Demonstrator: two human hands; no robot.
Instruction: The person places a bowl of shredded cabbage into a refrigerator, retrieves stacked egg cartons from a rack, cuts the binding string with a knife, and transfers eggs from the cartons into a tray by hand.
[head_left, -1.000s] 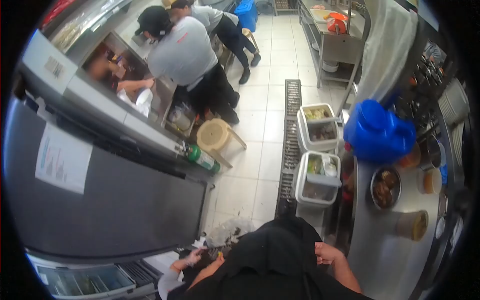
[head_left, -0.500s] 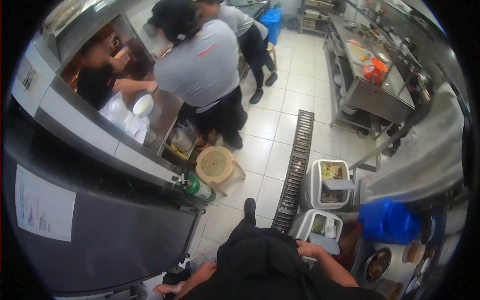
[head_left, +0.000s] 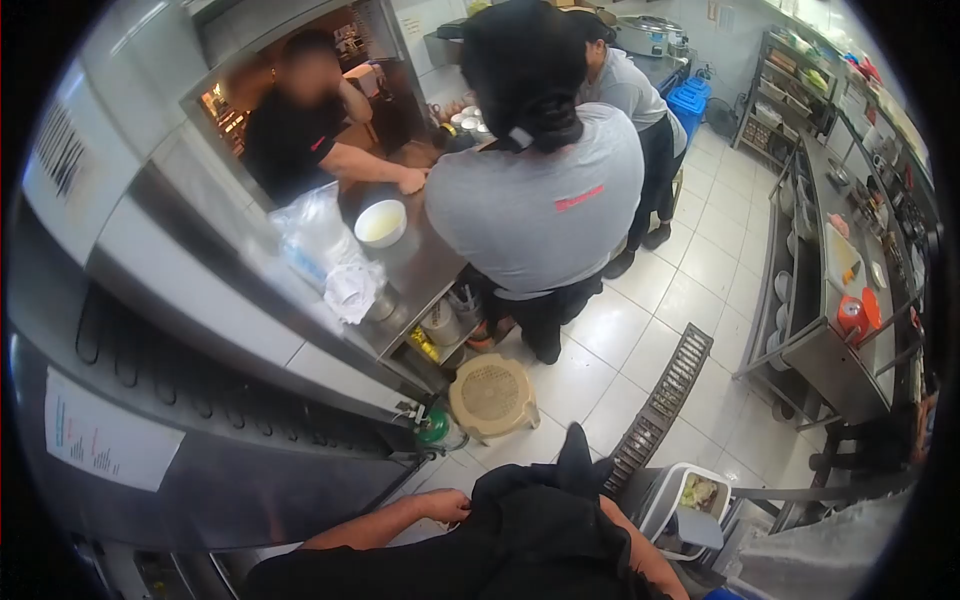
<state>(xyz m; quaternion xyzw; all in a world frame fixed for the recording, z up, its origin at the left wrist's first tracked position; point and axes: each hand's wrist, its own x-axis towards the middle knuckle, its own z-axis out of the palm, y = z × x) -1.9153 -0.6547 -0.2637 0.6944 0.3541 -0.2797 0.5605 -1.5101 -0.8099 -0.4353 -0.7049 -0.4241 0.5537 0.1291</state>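
My left hand is at the left side of my dark clothing, with its fingers curled in. Whatever it may hold is hidden. On my other side, my right forearm reaches down along the clothing; the fingers of my right hand cannot be made out. My dark shoe points forward on the tiles. Ahead stands a beige plastic stool, with a green gas cylinder close to it. To my right is a white bin with food scraps and a grey flap.
A co-worker in a grey shirt stands at a steel counter with a white bowl and plastic bags. Another person reaches through the hatch. A floor drain runs ahead; a steel table stands right.
My view has swung left and moved closer to the counter and stool. My left hand has risen beside my clothing. The second bin and blue container have mostly left view.
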